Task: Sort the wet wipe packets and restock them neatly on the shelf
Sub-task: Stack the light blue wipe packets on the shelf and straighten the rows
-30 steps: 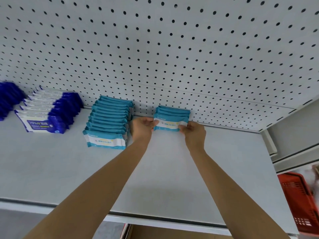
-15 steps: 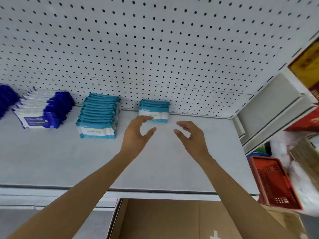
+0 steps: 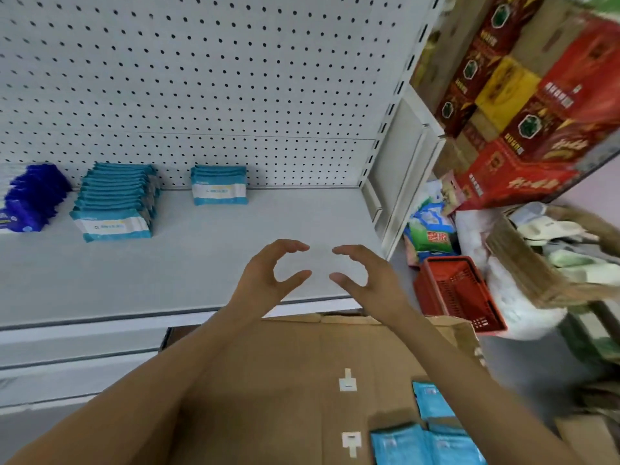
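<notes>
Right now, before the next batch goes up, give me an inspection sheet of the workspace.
Surface: grey shelf, mostly bare at the front and right.
Job's things: long teal row; short teal row at the back wall; dark blue packets at far left; more teal packets in the cardboard box below.
Clutter: nothing seen on the shelf.
Grippers: left hand and right hand both open and empty, above the shelf's front edge.
Cables: nothing seen.
Surroundings: pegboard behind; red basket, bags and stacked red cartons to the right.

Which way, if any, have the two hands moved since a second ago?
Yes. The left hand and right hand left the short teal stack and drew back toward the shelf's front edge, empty.
</notes>
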`<move>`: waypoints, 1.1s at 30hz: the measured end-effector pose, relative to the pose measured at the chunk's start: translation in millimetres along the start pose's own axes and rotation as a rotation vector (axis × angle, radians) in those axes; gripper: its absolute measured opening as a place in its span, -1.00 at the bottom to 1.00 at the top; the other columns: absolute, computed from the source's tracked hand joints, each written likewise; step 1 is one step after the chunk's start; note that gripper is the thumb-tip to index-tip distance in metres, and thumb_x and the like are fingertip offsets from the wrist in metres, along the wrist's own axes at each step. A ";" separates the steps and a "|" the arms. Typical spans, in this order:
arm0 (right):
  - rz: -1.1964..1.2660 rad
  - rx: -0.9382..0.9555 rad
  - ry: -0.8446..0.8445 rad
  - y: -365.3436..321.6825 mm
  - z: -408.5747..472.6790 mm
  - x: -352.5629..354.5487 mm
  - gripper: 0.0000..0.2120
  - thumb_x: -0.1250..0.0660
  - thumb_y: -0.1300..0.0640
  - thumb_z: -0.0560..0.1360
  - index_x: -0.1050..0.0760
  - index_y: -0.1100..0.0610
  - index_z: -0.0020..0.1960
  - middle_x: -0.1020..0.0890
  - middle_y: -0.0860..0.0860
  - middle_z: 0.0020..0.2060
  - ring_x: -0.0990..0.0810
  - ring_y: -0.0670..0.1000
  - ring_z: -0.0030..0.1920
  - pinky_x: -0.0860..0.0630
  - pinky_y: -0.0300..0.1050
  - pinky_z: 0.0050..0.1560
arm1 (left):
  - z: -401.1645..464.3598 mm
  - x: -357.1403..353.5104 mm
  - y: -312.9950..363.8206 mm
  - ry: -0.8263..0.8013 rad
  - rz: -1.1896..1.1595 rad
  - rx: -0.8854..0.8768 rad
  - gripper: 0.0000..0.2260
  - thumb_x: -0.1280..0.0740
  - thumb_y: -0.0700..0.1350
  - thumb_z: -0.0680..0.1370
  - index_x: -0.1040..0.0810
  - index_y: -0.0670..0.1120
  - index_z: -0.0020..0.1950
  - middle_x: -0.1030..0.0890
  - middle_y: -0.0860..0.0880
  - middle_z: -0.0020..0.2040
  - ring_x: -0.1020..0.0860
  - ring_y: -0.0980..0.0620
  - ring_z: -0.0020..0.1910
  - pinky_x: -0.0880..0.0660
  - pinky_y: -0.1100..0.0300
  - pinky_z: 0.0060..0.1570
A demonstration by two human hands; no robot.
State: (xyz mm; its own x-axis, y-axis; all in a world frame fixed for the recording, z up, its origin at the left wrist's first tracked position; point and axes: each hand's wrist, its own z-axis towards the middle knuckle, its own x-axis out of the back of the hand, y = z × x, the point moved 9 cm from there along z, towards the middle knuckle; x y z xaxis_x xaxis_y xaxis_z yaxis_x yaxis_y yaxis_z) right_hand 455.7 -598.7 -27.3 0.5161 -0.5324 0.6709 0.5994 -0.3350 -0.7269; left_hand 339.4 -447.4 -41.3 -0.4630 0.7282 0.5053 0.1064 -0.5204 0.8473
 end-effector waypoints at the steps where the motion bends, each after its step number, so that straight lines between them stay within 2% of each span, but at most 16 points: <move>1: 0.002 -0.017 -0.001 9.7 -14.2 10.5 -0.62 -0.41 -0.07 0.49 -0.50 -0.01 0.27 -0.56 -0.17 0.18 -0.49 -0.24 0.18 -0.39 -0.33 0.23 | -5.0 -16.5 6.8 -0.019 -0.021 0.004 -0.68 -0.45 0.08 0.48 -0.53 0.14 0.22 -0.56 0.23 0.18 -0.52 0.18 0.21 -0.46 0.14 0.27; 3: -0.003 -0.069 -0.004 33.6 -42.8 31.6 -0.63 -0.42 -0.06 0.49 -0.51 -0.03 0.26 -0.56 -0.18 0.19 -0.50 -0.23 0.18 -0.41 -0.33 0.20 | -14.8 -50.4 21.5 -0.060 -0.063 0.008 -0.71 -0.46 0.05 0.49 -0.54 0.14 0.19 -0.57 0.22 0.18 -0.52 0.17 0.23 -0.45 0.16 0.28; 7: -0.022 -0.170 0.034 91.7 -105.8 70.7 -0.65 -0.43 -0.06 0.48 -0.54 -0.02 0.24 -0.59 -0.17 0.17 -0.54 -0.19 0.16 -0.44 -0.26 0.21 | -39.0 -126.9 37.1 -0.172 -0.113 0.044 -0.73 -0.46 -0.02 0.49 -0.55 0.13 0.17 -0.59 0.22 0.15 -0.52 0.20 0.21 -0.40 0.32 0.22; 11: -0.048 -0.339 0.016 168.5 -177.6 87.9 -0.66 -0.42 -0.02 0.48 -0.54 0.01 0.24 -0.59 -0.13 0.17 -0.52 -0.17 0.16 -0.41 -0.23 0.25 | -72.2 -219.0 22.2 -0.306 -0.092 0.084 -0.69 -0.50 -0.05 0.47 -0.56 0.15 0.17 -0.58 0.24 0.16 -0.53 0.24 0.19 -0.40 0.35 0.22; 14: -0.068 -0.455 0.005 229.0 -230.1 88.4 -0.66 -0.41 0.01 0.49 -0.55 0.06 0.23 -0.59 -0.08 0.19 -0.52 -0.14 0.15 -0.47 -0.13 0.24 | -107.5 -288.7 -1.9 -0.424 -0.019 0.150 -0.68 -0.48 0.06 0.47 -0.52 0.21 0.19 -0.55 0.27 0.17 -0.52 0.27 0.16 -0.45 0.28 0.20; 16: -0.105 -0.546 -0.034 264.4 -261.5 84.7 -0.67 -0.39 0.04 0.52 -0.52 0.06 0.26 -0.57 -0.06 0.21 -0.50 -0.14 0.14 -0.40 -0.23 0.19 | -134.2 -331.4 -18.9 -0.516 0.023 0.193 -0.64 -0.47 0.09 0.46 -0.54 0.11 0.23 -0.55 0.21 0.17 -0.51 0.25 0.13 -0.46 0.23 0.14; 18: -0.152 -0.621 -0.115 297.8 -287.5 74.0 -0.63 -0.35 0.03 0.55 -0.47 0.06 0.33 -0.55 -0.02 0.27 -0.52 -0.05 0.18 -0.34 -0.28 0.17 | -158.7 -367.6 -29.1 -0.588 0.106 0.197 -0.59 -0.46 0.12 0.47 -0.54 0.02 0.27 -0.54 0.12 0.19 -0.51 0.14 0.17 -0.46 0.17 0.18; 20: -0.211 -0.666 -0.210 325.7 -303.8 59.0 -0.57 -0.33 0.01 0.56 -0.41 0.07 0.40 -0.50 0.02 0.34 -0.51 0.04 0.26 -0.35 -0.21 0.21 | -184.0 -399.9 -40.0 -0.655 0.218 0.224 -0.51 -0.45 0.16 0.45 -0.50 0.02 0.32 -0.51 0.08 0.24 -0.48 0.06 0.23 -0.42 0.14 0.23; 22: -0.263 -0.685 -0.300 348.3 -311.4 42.2 -0.48 -0.34 0.04 0.55 -0.31 0.07 0.47 -0.40 0.03 0.42 -0.40 0.05 0.38 -0.31 -0.16 0.32 | -211.3 -431.7 -50.3 -0.748 0.337 0.247 -0.39 -0.44 0.20 0.42 -0.39 0.04 0.41 -0.41 0.04 0.33 -0.40 0.02 0.31 -0.36 0.13 0.28; 25: -0.436 -0.608 -0.450 371.6 -311.8 16.3 -0.38 -0.29 0.05 0.57 -0.13 0.09 0.55 -0.19 0.01 0.54 -0.09 0.03 0.54 -0.11 -0.11 0.48 | -242.0 -461.2 -63.5 -0.864 0.587 0.222 -0.20 -0.41 0.23 0.41 -0.12 0.08 0.54 -0.22 -0.01 0.46 -0.21 -0.06 0.46 -0.26 -0.02 0.41; 28: -0.561 -0.550 -0.528 392.0 -310.6 -3.1 -0.32 -0.29 0.03 0.57 -0.04 0.12 0.57 -0.07 0.00 0.57 0.04 0.03 0.57 -0.12 -0.01 0.52 | -243.5 -466.3 -67.9 -0.832 0.746 0.189 -0.16 -0.42 0.19 0.44 0.00 0.11 0.56 -0.21 -0.05 0.44 -0.21 -0.14 0.43 -0.27 -0.11 0.39; 29: -0.598 -0.541 -0.544 397.8 -311.2 -8.5 -0.29 -0.33 0.03 0.55 -0.04 0.12 0.57 -0.07 0.02 0.57 0.02 0.05 0.57 -0.16 0.02 0.51 | -240.5 -466.8 -68.2 -0.807 0.772 0.169 -0.17 -0.44 0.16 0.44 -0.02 0.12 0.56 -0.24 -0.06 0.42 -0.26 -0.16 0.39 -0.32 -0.12 0.36; 31: -0.675 -0.480 -0.513 401.7 -308.5 -14.4 -0.25 -0.46 0.09 0.45 -0.19 0.16 0.52 -0.24 0.12 0.50 -0.18 0.13 0.52 -0.31 0.05 0.43 | -234.0 -468.0 -67.9 -0.769 0.836 0.081 -0.20 -0.47 0.09 0.45 -0.07 0.11 0.56 -0.30 -0.11 0.40 -0.36 -0.20 0.34 -0.40 -0.15 0.29; 33: -0.756 -0.404 -0.459 402.5 -303.7 -15.8 -0.28 -0.56 0.15 0.31 -0.38 0.18 0.40 -0.46 0.18 0.32 -0.44 0.21 0.36 -0.46 0.07 0.29 | -230.8 -466.3 -73.1 -0.804 0.849 0.051 -0.27 -0.33 0.06 0.54 0.00 0.05 0.59 -0.27 -0.16 0.45 -0.31 -0.23 0.40 -0.33 -0.14 0.35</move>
State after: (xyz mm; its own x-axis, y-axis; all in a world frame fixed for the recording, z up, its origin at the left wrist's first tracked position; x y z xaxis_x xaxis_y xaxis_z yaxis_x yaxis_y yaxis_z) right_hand 503.0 -961.3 -374.9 0.3212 0.2591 0.9109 0.6595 -0.7514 -0.0188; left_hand 344.4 -851.9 -376.6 0.4621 0.2375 0.8544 0.1577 -0.9701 0.1843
